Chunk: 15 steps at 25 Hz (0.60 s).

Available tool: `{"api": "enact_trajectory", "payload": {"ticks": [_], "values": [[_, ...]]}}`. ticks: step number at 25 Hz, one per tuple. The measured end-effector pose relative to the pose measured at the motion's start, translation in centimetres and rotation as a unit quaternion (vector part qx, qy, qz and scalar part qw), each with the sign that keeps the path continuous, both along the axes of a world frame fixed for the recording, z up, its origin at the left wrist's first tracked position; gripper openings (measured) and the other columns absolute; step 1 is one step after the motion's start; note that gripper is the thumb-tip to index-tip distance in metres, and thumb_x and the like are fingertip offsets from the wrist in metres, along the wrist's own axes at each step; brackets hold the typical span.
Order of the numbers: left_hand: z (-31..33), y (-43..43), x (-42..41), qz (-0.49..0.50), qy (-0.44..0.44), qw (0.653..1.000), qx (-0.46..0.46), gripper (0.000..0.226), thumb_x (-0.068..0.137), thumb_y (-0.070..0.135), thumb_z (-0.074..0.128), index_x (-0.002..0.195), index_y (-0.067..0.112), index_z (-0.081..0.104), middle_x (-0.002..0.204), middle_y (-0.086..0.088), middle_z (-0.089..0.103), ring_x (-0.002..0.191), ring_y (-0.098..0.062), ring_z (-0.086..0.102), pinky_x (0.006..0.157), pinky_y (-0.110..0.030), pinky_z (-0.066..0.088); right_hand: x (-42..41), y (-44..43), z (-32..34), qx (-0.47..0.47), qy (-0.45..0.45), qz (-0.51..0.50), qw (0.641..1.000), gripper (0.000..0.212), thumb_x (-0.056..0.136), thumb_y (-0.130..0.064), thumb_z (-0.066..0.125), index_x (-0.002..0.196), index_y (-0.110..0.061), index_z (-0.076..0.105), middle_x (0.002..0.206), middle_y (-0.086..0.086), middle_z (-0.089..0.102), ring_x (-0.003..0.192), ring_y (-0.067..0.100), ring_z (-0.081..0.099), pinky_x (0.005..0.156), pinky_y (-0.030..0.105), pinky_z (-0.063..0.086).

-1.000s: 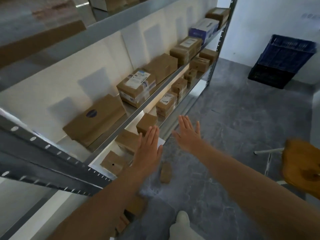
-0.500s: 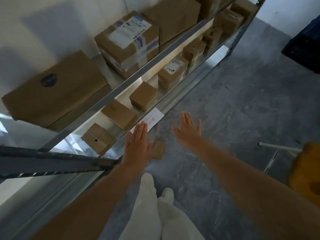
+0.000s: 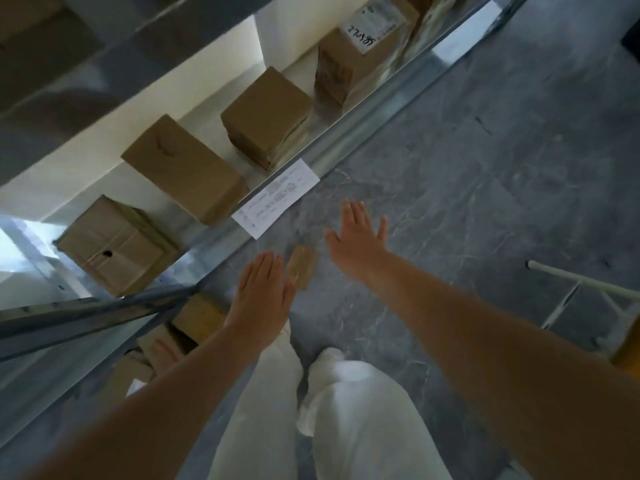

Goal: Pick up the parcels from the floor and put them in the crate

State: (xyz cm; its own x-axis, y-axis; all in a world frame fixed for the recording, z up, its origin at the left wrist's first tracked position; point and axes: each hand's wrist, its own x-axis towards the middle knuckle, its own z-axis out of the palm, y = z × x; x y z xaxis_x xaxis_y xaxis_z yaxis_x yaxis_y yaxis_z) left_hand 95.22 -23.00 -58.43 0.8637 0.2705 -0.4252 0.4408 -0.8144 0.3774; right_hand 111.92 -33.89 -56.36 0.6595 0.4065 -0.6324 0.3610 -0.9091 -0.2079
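A small brown parcel [image 3: 302,266] lies on the grey floor between my two hands, close to the shelf's front rail. My left hand [image 3: 261,294] hovers just left of it, fingers straight and together, holding nothing. My right hand [image 3: 356,237] is spread flat to the parcel's right and a little beyond it, also holding nothing. More brown parcels [image 3: 199,317] lie on the floor under the shelf, partly hidden by my left arm. The crate is out of view.
A metal shelf unit [image 3: 349,140] runs diagonally on the left, its low shelf holding several cardboard boxes [image 3: 266,116] and a white paper slip [image 3: 275,197]. A white metal frame [image 3: 585,282] stands at the right edge. My white-trousered legs [image 3: 346,410] are below.
The view has tilted down and closer to the floor; the crate has left the frame. Both hands have dropped toward the small parcel, staying flat and empty.
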Motion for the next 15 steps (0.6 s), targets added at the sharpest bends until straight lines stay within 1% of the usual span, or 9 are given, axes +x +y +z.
{"api": "enact_trajectory", "payload": {"ticks": [3,5,7,9,11,12,13,14,15], "values": [[-3.7,0.5,-0.2,0.047,0.033,0.998,-0.031,0.055,0.104,0.031,0.034,0.15,0.003,0.026,0.156,-0.016,0.029,0.148,-0.025,0.021,0.122,-0.039,0.016,0.7,0.5,-4.1,-0.015,0.011,0.007,1.0,0.067,0.104,-0.042,0.021,0.157,-0.012,-0.008,0.166,0.001,-0.009,0.151,0.014,-0.013,0.117,0.049,-0.016],[-6.3,0.4,0.0,0.086,0.063,0.994,-0.038,0.054,0.104,0.03,0.034,0.149,0.002,0.027,0.155,-0.017,0.03,0.147,-0.026,0.023,0.121,-0.041,0.02,1.1,0.5,-7.0,-0.02,0.014,0.019,1.0,0.067,0.104,-0.042,0.021,0.157,-0.012,-0.007,0.166,0.001,-0.008,0.151,0.015,-0.012,0.118,0.05,-0.015],[-8.4,0.2,0.5,0.153,0.078,0.983,-0.067,0.049,0.103,0.028,0.035,0.143,0.0,0.035,0.149,-0.02,0.038,0.142,-0.031,0.031,0.118,-0.046,0.026,1.6,0.1,-9.8,-0.03,0.013,0.035,0.999,0.067,0.104,-0.042,0.023,0.157,-0.012,-0.006,0.166,0.001,-0.007,0.152,0.015,-0.01,0.117,0.05,-0.014],[-11.4,-0.6,0.9,0.206,0.082,0.971,-0.091,0.039,0.102,0.025,0.037,0.131,0.0,0.045,0.134,-0.02,0.05,0.128,-0.034,0.045,0.109,-0.048,0.036,2.1,-0.4,-13.3,-0.047,0.016,0.059,0.997,0.067,0.104,-0.042,0.025,0.157,-0.012,-0.004,0.166,0.001,-0.005,0.152,0.014,-0.009,0.117,0.05,-0.014],[-14.3,-1.5,0.7,0.276,0.12,0.947,-0.116,0.034,0.102,0.024,0.036,0.125,0.002,0.048,0.123,-0.018,0.054,0.113,-0.032,0.052,0.099,-0.045,0.043,1.8,-1.0,-16.5,-0.061,0.028,0.08,0.994,0.067,0.103,-0.04,0.028,0.157,-0.013,0.0,0.166,0.001,-0.002,0.152,0.014,-0.007,0.118,0.05,-0.012],[-15.2,-1.9,0.6,0.301,0.145,0.935,-0.121,0.034,0.102,0.023,0.035,0.125,0.002,0.048,0.121,-0.018,0.055,0.11,-0.033,0.054,0.093,-0.042,0.045,1.6,-1.3,-17.7,-0.065,0.033,0.095,0.993,0.067,0.103,-0.04,0.029,0.157,-0.013,0.001,0.166,0.001,-0.001,0.152,0.014,-0.005,0.118,0.05,-0.011],[-16.4,-2.3,0.4,0.348,0.163,0.913,-0.134,0.034,0.102,0.02,0.035,0.127,0.001,0.048,0.123,-0.02,0.055,0.11,-0.033,0.055,0.089,-0.04,0.044,1.4,-1.7,-19.1,-0.068,0.037,0.11,0.991,0.067,0.103,-0.039,0.03,0.157,-0.013,0.001,0.166,0.001,0.0,0.152,0.014,-0.005,0.119,0.049,-0.01],[-17.8,-2.6,0.4,0.385,0.192,0.89,-0.154,0.033,0.103,0.016,0.036,0.129,0.0,0.046,0.128,-0.021,0.053,0.114,-0.033,0.054,0.089,-0.037,0.043,1.5,-2.1,-20.3,-0.071,0.04,0.122,0.989,0.067,0.103,-0.038,0.031,0.157,-0.013,0.002,0.166,0.001,0.001,0.152,0.015,-0.003,0.119,0.048,-0.009],[-18.7,-2.9,0.7,0.399,0.209,0.877,-0.168,0.034,0.102,0.011,0.037,0.133,-0.001,0.043,0.133,-0.022,0.05,0.119,-0.032,0.052,0.093,-0.035,0.043,1.7,-2.2,-21.4,-0.073,0.047,0.128,0.988,0.067,0.103,-0.036,0.033,0.157,-0.012,0.003,0.166,0.002,0.003,0.152,0.015,-0.001,0.12,0.047,-0.006]]}}
